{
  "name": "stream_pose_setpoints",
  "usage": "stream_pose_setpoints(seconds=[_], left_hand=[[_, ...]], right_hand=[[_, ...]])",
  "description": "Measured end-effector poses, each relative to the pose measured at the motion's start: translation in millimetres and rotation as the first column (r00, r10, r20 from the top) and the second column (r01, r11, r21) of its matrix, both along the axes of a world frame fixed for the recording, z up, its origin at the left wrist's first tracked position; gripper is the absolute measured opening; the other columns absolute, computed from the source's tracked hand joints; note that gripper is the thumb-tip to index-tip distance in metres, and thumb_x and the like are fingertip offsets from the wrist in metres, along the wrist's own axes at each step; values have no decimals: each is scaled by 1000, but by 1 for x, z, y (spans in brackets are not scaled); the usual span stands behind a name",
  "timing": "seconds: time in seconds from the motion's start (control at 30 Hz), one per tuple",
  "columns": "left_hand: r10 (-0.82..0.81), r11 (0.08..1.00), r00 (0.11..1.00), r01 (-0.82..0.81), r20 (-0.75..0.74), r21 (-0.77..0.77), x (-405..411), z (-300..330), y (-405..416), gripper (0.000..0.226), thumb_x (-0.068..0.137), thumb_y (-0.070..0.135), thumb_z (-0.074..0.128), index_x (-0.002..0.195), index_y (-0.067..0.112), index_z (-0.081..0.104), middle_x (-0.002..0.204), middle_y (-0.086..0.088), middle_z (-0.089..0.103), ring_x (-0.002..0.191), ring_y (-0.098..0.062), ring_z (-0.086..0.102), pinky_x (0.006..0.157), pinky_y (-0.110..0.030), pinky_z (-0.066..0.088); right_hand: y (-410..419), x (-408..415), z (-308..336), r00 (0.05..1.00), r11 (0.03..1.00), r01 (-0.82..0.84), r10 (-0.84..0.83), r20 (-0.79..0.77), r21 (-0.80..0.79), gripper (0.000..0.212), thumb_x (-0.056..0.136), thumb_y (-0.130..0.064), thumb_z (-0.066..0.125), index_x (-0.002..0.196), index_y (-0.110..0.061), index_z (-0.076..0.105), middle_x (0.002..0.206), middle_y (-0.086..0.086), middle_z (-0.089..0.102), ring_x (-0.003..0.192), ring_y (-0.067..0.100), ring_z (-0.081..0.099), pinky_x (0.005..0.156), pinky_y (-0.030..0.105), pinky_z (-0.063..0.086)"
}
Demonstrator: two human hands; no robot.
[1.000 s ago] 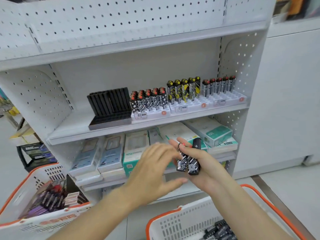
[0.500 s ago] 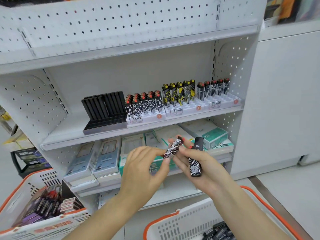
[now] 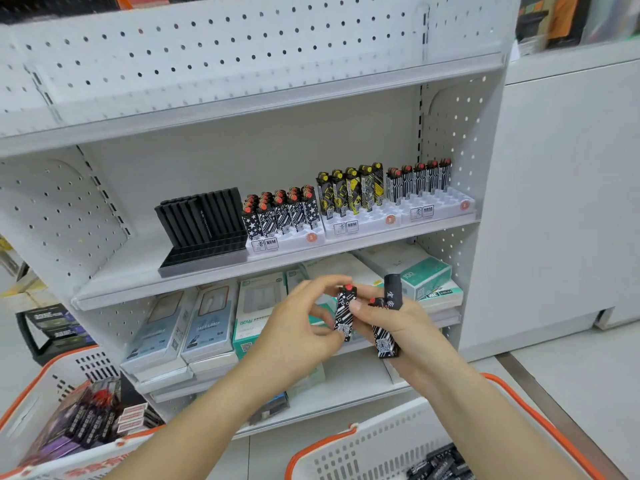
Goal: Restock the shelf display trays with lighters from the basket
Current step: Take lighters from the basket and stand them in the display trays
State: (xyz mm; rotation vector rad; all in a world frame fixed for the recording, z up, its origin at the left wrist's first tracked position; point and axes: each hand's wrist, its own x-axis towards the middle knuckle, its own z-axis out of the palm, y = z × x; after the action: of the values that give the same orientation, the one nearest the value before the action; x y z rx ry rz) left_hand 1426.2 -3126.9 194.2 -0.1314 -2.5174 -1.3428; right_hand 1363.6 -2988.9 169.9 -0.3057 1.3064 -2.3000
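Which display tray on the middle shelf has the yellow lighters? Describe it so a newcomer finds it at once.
On the white metal middle shelf, four trays stand in a row, from a black slotted tray leftmost. The white plastic tray second from the right is the one: its lighters are black with yellow patterns and yellow tops, while both neighbours hold black-and-white, red-topped ones.

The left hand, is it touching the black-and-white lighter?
Touching. The head view shows the left hand pinching the black-and-white lighter between thumb and fingertips.

Lighter (image 3: 345,315) now upright, pinched in left hand (image 3: 298,336); half a second ago tilted. Pulled a little away from right hand (image 3: 398,327).
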Motion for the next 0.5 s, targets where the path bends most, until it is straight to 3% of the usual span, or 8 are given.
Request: stream_pose_setpoints(seconds=[0.1, 0.2, 0.3, 0.4, 0.5], left_hand=[[97, 995, 994, -97, -58, 2, -4, 6, -1, 56, 75, -4, 67, 106, 40, 51, 104, 8, 59, 74, -5, 59, 75, -22, 53], [217, 976, 960, -213, -179, 40, -20, 31, -18, 42, 79, 6, 73, 100, 36, 52, 96, 13, 61, 73, 4, 61, 70, -18, 50], [350, 929, 877, -369, -329, 4, -43, 61, -45, 28, 84, 20, 70, 96, 37, 52, 90, 11, 63, 82, 1, 62, 79, -27, 50], [412, 865, 824, -488, -388, -118, -62, 75, -67, 22, 86, 28, 67, 102, 36, 53, 91, 8, 66, 99, -17, 58, 87, -34, 44], [417, 808, 811, -537, -410, -241, -75, 73, -79, 21, 86, 31, 66, 104, 32, 56, 90, 11, 63, 101, -16, 50, 96, -42, 38]], right_hand=[[-1, 0, 0, 967, 993, 79, -54, 249, -92, 13, 88, -1, 60, 100, 0, 64, 79, 10, 73, 71, 16, 72, 65, 24, 59], [1, 3, -3, 897, 992, 97, -54, 438, -75, 9, 87, -14, 65, 89, -5, 63, 52, 0, 56, 40, 7, 53, 41, 18, 48], [2, 6, -3, 875, 997, 20, 18, 484, -72, 12, 84, -20, 66, 91, -11, 62, 49, -5, 42, 34, 3, 33, 34, 14, 33], [-1, 7, 0, 891, 998, -10, 35, 453, -57, 9, 86, -17, 65, 88, -13, 57, 49, -5, 41, 34, 3, 31, 32, 15, 28], [-1, 4, 1, 897, 998, -10, 35, 441, -59, 10, 87, -15, 63, 85, -14, 54, 49, -5, 42, 33, 4, 31, 32, 15, 27]])
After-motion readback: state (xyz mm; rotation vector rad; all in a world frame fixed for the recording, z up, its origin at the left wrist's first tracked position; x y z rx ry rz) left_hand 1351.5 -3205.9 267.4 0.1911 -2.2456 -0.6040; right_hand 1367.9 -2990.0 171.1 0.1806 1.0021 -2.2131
